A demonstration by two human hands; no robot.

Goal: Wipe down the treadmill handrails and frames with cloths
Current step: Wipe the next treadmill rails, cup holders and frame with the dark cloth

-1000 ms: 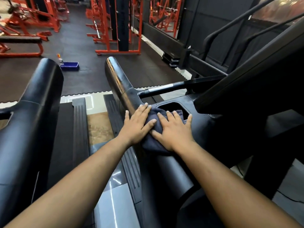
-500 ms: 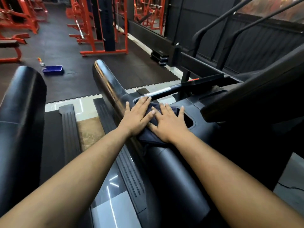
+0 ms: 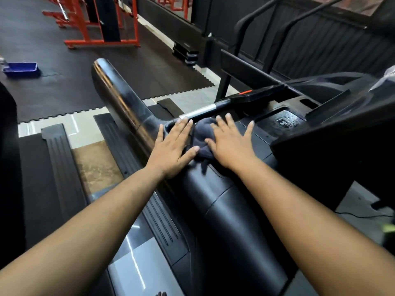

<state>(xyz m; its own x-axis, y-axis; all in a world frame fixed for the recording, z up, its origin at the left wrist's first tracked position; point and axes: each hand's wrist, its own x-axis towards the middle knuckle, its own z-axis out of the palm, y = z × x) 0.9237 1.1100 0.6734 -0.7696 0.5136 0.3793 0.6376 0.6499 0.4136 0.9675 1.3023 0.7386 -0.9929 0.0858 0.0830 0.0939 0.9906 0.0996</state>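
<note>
Centre of the frame, both hands press flat on a crumpled dark grey cloth [image 3: 203,138] lying on the black plastic treadmill frame [image 3: 230,201], where the glossy black handrail [image 3: 119,99] branches off. Left hand [image 3: 174,149] and right hand [image 3: 230,144] have their fingers straight and spread, nothing clamped, palms pinning the cloth. Risk, I'd judge: pinned only by pressure, the cloth could slip off the rounded frame to the floor. Room to move runs up-left along the handrail; at right the black console housing [image 3: 333,133] and the silver-banded crossbar [image 3: 203,113] crowd close. Upper left, a blue tray [image 3: 21,69] sits well apart.
</note>
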